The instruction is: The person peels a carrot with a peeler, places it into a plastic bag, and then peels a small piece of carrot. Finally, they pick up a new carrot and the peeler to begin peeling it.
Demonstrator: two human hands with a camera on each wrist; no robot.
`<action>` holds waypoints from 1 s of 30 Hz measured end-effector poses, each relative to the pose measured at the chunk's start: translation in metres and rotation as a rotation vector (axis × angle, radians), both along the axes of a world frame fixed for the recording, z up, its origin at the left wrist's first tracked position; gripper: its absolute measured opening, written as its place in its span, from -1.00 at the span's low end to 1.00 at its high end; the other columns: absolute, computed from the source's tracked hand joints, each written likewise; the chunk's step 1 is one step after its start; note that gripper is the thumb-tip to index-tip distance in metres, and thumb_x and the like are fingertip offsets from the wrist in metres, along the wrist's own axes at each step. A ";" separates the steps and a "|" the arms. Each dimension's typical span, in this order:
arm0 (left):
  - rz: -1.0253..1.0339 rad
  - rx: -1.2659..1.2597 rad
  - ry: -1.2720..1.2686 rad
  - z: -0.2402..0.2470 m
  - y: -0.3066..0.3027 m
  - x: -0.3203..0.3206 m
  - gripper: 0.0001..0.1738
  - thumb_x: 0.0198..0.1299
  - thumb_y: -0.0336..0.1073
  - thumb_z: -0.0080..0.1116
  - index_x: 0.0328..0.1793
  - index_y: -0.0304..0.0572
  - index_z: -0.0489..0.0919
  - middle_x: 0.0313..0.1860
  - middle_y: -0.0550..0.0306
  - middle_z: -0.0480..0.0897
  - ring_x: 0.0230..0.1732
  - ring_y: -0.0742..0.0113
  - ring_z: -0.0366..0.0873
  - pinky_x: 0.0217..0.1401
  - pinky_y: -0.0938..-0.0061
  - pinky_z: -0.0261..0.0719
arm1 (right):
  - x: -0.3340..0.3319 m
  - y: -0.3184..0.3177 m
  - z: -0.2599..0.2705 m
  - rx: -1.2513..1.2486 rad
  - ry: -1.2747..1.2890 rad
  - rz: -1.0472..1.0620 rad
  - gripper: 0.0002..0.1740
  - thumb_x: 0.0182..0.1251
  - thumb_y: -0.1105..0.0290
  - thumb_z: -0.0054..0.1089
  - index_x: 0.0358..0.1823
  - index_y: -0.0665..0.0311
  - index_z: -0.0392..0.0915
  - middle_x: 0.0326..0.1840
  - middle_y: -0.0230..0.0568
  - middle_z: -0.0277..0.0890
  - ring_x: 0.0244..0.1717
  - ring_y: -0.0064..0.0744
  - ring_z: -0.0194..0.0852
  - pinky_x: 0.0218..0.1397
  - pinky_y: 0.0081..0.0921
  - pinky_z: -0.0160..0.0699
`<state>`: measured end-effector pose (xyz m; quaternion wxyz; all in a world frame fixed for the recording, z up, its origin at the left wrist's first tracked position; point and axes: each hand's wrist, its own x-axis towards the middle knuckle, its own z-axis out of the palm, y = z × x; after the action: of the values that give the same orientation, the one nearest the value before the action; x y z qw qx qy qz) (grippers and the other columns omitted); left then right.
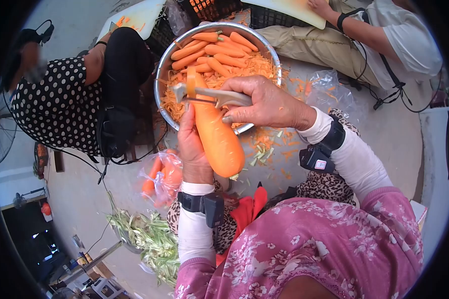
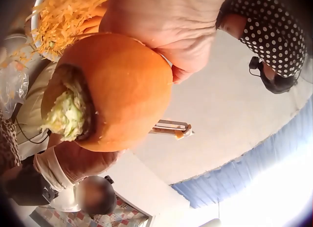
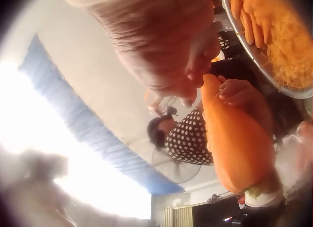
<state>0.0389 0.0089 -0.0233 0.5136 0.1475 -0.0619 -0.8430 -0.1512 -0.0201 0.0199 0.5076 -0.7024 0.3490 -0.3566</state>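
Note:
A large orange carrot (image 1: pixel 217 137) slants up toward the bowl, its thick stem end nearest me. My left hand (image 1: pixel 192 142) grips it from the left side. In my right hand (image 1: pixel 272 103) is the handle of a peeler (image 1: pixel 224 96), whose blade end lies across the carrot's upper, narrower part. A strip of peel (image 1: pixel 191 82) curls up at the blade. The left wrist view shows the carrot's cut green stem end (image 2: pixel 68 112) close up, with the peeler tip (image 2: pixel 171 129) beyond it. In the right wrist view my left fingers (image 3: pixel 239 92) wrap the carrot.
A steel bowl (image 1: pixel 159 74) ahead holds whole carrots and peelings. Bagged carrots (image 1: pixel 159 177) and leafy green tops (image 1: pixel 149 239) lie on the floor at left. Two people sit across, one in polka dots (image 1: pixel 60 104), one in a pale shirt (image 1: pixel 409 40). Crates (image 1: pixel 277 17) stand behind.

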 end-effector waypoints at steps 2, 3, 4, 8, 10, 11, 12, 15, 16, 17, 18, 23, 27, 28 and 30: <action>0.092 0.101 -0.056 0.009 0.002 -0.008 -0.54 0.37 -0.06 -0.16 0.18 -0.26 0.43 0.05 -0.11 0.56 0.05 0.02 0.55 0.10 0.14 0.56 | 0.002 0.004 0.002 -0.033 0.044 0.034 -0.72 0.03 0.33 0.28 -0.29 0.37 0.53 -0.45 -0.14 0.50 -0.42 -0.36 0.48 -0.30 -0.44 0.44; 0.092 0.102 -0.057 0.007 0.002 -0.007 -0.54 0.37 -0.06 -0.16 0.18 -0.26 0.43 0.05 -0.11 0.56 0.05 0.02 0.55 0.10 0.14 0.56 | 0.001 0.004 0.001 -0.032 0.044 0.034 -0.72 0.03 0.33 0.28 -0.29 0.37 0.53 -0.45 -0.14 0.50 -0.42 -0.36 0.48 -0.30 -0.44 0.44; 0.066 0.087 -0.035 0.004 0.002 -0.004 -0.54 0.36 -0.08 -0.18 0.19 -0.27 0.42 0.07 -0.11 0.55 0.07 0.00 0.55 0.13 0.13 0.55 | 0.001 0.003 0.001 -0.031 0.073 0.069 -0.74 0.03 0.33 0.25 -0.33 0.38 0.52 -0.49 -0.12 0.49 -0.45 -0.36 0.47 -0.32 -0.42 0.43; 0.114 0.140 -0.122 0.012 0.003 -0.011 -0.54 0.36 -0.06 -0.13 0.17 -0.26 0.43 0.00 -0.08 0.58 0.00 0.06 0.58 0.07 0.18 0.59 | 0.001 0.002 0.002 -0.040 0.145 0.070 -0.77 0.01 0.34 0.15 -0.41 0.41 0.49 -0.53 -0.03 0.47 -0.49 -0.30 0.49 -0.37 -0.35 0.42; 0.080 0.116 -0.115 -0.002 0.000 -0.001 -0.53 0.32 -0.04 -0.05 0.17 -0.24 0.43 -0.03 -0.09 0.57 -0.03 0.08 0.57 0.03 0.19 0.59 | 0.000 -0.003 -0.007 -0.097 0.156 -0.040 -0.78 0.02 0.36 0.13 -0.38 0.40 0.50 -0.55 -0.09 0.45 -0.52 -0.35 0.44 -0.40 -0.38 0.40; 0.046 0.092 -0.106 -0.007 -0.002 0.002 -0.52 0.29 -0.02 0.02 0.17 -0.22 0.43 -0.06 -0.10 0.57 -0.05 0.09 0.56 -0.01 0.21 0.59 | -0.001 -0.008 -0.011 -0.154 0.168 -0.151 -0.80 0.03 0.38 0.12 -0.35 0.38 0.51 -0.58 -0.15 0.44 -0.55 -0.39 0.40 -0.43 -0.41 0.37; 0.123 0.142 -0.238 0.003 -0.002 -0.007 -0.53 0.29 0.00 0.02 0.09 -0.24 0.45 -0.19 -0.09 0.57 -0.19 0.11 0.56 -0.15 0.25 0.61 | -0.003 -0.012 -0.010 -0.165 0.221 -0.223 -0.81 0.03 0.39 0.10 -0.36 0.38 0.50 -0.58 -0.13 0.44 -0.54 -0.38 0.42 -0.42 -0.40 0.38; 0.086 0.096 -0.204 0.004 -0.003 -0.004 -0.54 0.29 0.00 0.01 0.07 -0.25 0.45 -0.23 -0.07 0.56 -0.26 0.10 0.55 -0.18 0.26 0.61 | -0.009 -0.015 -0.011 -0.242 0.283 -0.367 -0.79 0.04 0.41 0.08 -0.31 0.37 0.51 -0.53 -0.16 0.45 -0.48 -0.40 0.43 -0.39 -0.42 0.38; 0.090 0.098 -0.204 0.003 -0.004 -0.002 -0.54 0.29 0.00 0.01 0.07 -0.25 0.45 -0.23 -0.07 0.56 -0.26 0.10 0.55 -0.18 0.26 0.61 | -0.009 -0.016 -0.012 -0.241 0.283 -0.363 -0.79 0.04 0.41 0.08 -0.31 0.37 0.51 -0.53 -0.16 0.45 -0.48 -0.40 0.43 -0.39 -0.42 0.38; 0.088 0.089 -0.208 0.003 -0.004 0.000 -0.55 0.30 0.00 0.00 0.06 -0.25 0.46 -0.21 -0.08 0.57 -0.23 0.11 0.55 -0.17 0.26 0.61 | -0.009 -0.017 -0.013 -0.234 0.215 -0.333 -0.79 0.07 0.40 0.11 -0.28 0.36 0.52 -0.51 -0.21 0.45 -0.45 -0.46 0.42 -0.37 -0.44 0.38; 0.087 0.080 -0.211 0.002 -0.004 0.000 -0.56 0.31 -0.01 -0.01 0.06 -0.24 0.46 -0.20 -0.08 0.57 -0.20 0.13 0.56 -0.16 0.25 0.61 | -0.009 -0.016 -0.012 -0.226 0.148 -0.302 -0.78 0.10 0.39 0.14 -0.25 0.36 0.52 -0.48 -0.26 0.46 -0.42 -0.51 0.40 -0.35 -0.46 0.37; 0.131 0.155 -0.138 0.008 -0.004 -0.007 -0.56 0.34 -0.03 -0.04 0.16 -0.20 0.44 -0.01 -0.06 0.56 -0.02 0.10 0.57 0.02 0.19 0.60 | -0.001 -0.001 0.007 0.067 0.071 0.034 -0.68 0.09 0.28 0.30 -0.21 0.34 0.54 -0.44 -0.27 0.49 -0.38 -0.53 0.41 -0.30 -0.50 0.41; 0.108 0.116 -0.113 0.004 -0.003 -0.007 -0.53 0.36 -0.02 -0.05 0.21 -0.19 0.41 0.07 -0.06 0.54 0.05 0.03 0.55 0.13 0.13 0.56 | 0.010 0.010 0.008 0.073 0.091 0.030 -0.66 0.01 0.27 0.37 -0.26 0.34 0.55 -0.46 -0.17 0.52 -0.43 -0.43 0.46 -0.31 -0.47 0.44; 0.107 0.117 -0.115 0.003 -0.003 -0.006 -0.53 0.36 -0.02 -0.05 0.21 -0.19 0.41 0.07 -0.06 0.54 0.05 0.03 0.55 0.13 0.13 0.56 | 0.011 0.011 0.001 0.022 0.062 0.019 -0.69 0.02 0.28 0.35 -0.30 0.35 0.54 -0.50 -0.15 0.49 -0.47 -0.43 0.43 -0.35 -0.46 0.42; 0.146 0.084 -0.233 0.001 -0.003 -0.005 -0.50 0.35 0.01 -0.04 0.22 -0.20 0.39 0.09 -0.07 0.53 0.08 0.03 0.53 0.17 0.12 0.53 | 0.008 0.011 0.001 0.059 0.111 0.090 -0.71 0.09 0.29 0.33 -0.29 0.35 0.53 -0.51 -0.26 0.45 -0.46 -0.53 0.37 -0.37 -0.51 0.38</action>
<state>0.0339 0.0056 -0.0221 0.5561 0.2700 -0.0748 -0.7825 -0.1435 -0.0090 0.0206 0.5235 -0.7209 0.3548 -0.2835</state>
